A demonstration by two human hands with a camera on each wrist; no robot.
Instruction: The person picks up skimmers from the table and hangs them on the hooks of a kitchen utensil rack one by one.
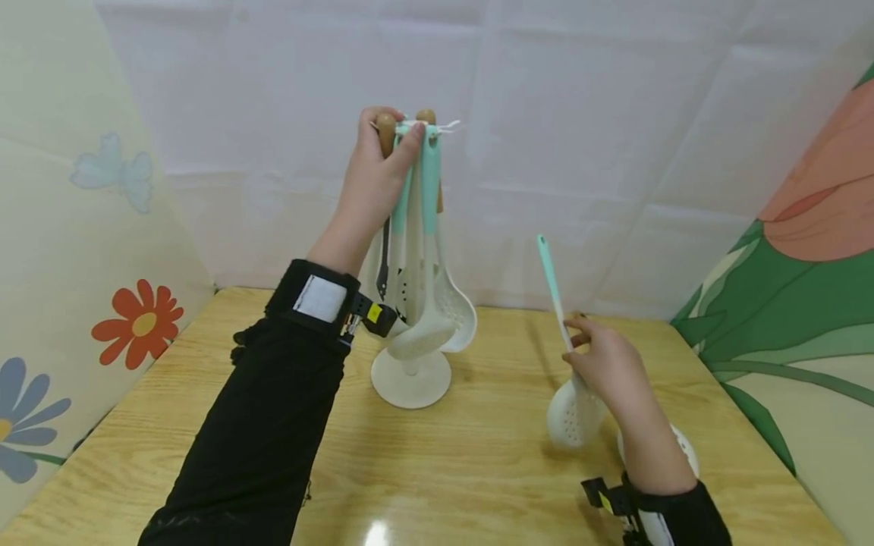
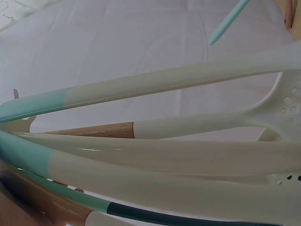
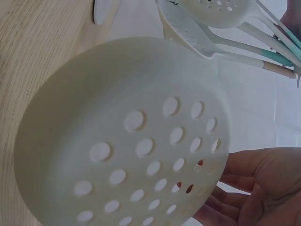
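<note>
A white utensil stand point(image 1: 410, 379) at the back of the wooden table point(image 1: 478, 470) carries several hanging utensils point(image 1: 423, 250) with teal, wooden and white handles. My left hand point(image 1: 396, 136) is raised to the top of the stand, its fingers curled round the handle ends there. My right hand point(image 1: 580, 334) pinches the thin handle of a white perforated skimmer point(image 1: 576, 413), whose teal tip point(image 1: 542, 243) points up and whose bowl is low over the table. In the right wrist view the skimmer's bowl point(image 3: 127, 155) fills the frame above my palm point(image 3: 254, 188). The left wrist view shows the utensil handles point(image 2: 155, 155) close up.
A second white perforated piece point(image 1: 685, 449) lies on the table, partly hidden behind my right wrist. White sheeting hangs at the back and flower-printed panels close in the left and right sides. The stand's round base point(image 3: 106, 9) shows beyond the skimmer.
</note>
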